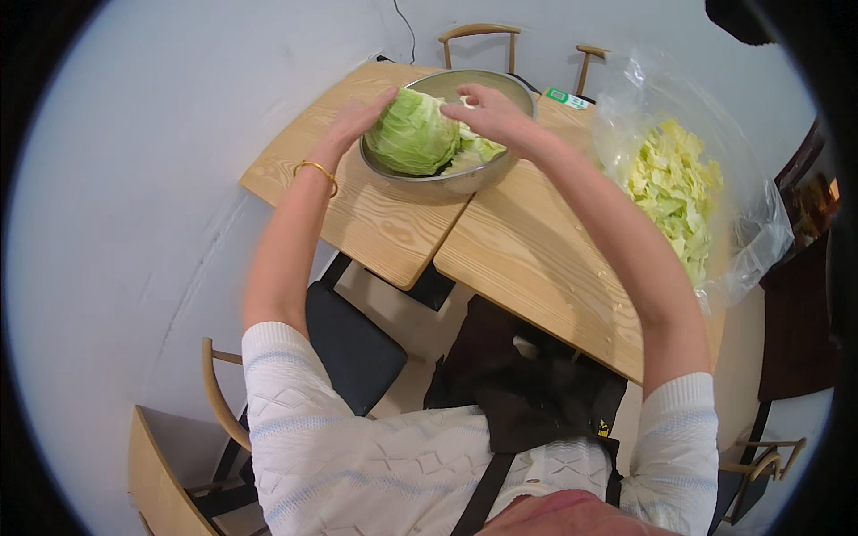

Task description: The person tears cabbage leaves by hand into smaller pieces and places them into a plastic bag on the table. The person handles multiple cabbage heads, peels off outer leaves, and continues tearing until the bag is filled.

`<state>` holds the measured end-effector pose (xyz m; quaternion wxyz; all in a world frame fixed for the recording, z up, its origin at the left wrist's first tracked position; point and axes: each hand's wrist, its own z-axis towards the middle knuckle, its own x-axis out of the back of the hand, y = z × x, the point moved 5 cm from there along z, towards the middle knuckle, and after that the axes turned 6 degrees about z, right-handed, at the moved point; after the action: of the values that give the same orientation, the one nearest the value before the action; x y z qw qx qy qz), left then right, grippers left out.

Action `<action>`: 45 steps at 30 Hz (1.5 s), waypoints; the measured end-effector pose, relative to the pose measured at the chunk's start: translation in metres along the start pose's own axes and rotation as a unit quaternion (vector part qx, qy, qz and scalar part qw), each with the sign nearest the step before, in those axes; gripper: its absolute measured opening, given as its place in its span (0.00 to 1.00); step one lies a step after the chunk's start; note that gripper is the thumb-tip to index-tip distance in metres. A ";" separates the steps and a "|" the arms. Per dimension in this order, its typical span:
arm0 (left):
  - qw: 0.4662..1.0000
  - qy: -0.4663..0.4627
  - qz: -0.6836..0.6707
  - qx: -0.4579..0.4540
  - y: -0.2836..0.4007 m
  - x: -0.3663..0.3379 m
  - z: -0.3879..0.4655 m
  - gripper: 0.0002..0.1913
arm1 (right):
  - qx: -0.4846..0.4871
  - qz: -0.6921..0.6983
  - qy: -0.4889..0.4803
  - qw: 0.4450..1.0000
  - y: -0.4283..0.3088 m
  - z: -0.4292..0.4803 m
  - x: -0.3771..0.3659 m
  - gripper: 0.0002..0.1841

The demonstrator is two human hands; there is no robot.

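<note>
A pale green cabbage head [413, 134] rests in the left part of a large metal bowl [429, 187]. Against its left side lies my left hand [358, 119], with a gold bangle [315, 171] on the wrist. My right hand [495, 115] is over the bowl at the cabbage's upper right. Its fingers are spread and bent, and one fingertip overlaps the cabbage's edge; no item shows between them. Beneath that hand, loose cabbage pieces [472, 149] lie in the bowl, partly hidden by the cabbage head and the hand.
Two wooden tabletops [516, 228] meet at a narrow gap under the bowl. At the right, a clear plastic bag [744, 221] holds torn cabbage leaves [673, 194]. A green and white card [566, 98] lies behind. Chairs [479, 30] line the back wall; a black seat [352, 348] is below left.
</note>
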<state>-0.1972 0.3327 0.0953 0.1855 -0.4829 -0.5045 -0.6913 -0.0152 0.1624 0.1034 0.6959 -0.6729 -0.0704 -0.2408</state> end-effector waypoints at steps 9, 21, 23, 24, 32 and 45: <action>0.987 0.029 -0.138 -0.072 -0.003 -0.040 -0.001 0.48 | -0.245 0.233 -0.022 0.941 0.036 0.063 -0.063 0.43; 0.948 0.254 -0.057 -0.180 0.059 0.016 -0.045 0.40 | -0.046 0.309 0.025 0.950 -0.024 0.020 -0.028 0.47; 0.918 0.313 -0.084 -0.227 0.075 0.033 -0.065 0.42 | -0.015 0.274 0.016 0.962 -0.054 -0.002 -0.017 0.48; 0.901 0.339 -0.099 -0.251 0.082 0.041 -0.076 0.43 | 0.000 0.269 0.003 0.963 -0.072 -0.018 -0.012 0.49; 0.780 -0.043 -0.610 -0.132 0.104 0.023 -0.162 0.39 | 0.384 -0.386 0.146 0.826 -0.144 -0.181 0.053 0.55; 0.755 -0.523 -0.395 -0.017 0.141 -0.151 -0.213 0.43 | -0.117 0.161 0.161 0.967 0.086 -0.286 0.068 0.66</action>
<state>-0.1242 0.0511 0.0341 -0.4055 -0.5301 -0.6566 -0.3513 0.0168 -0.1336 0.0304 0.6438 -0.7047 0.1810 -0.2371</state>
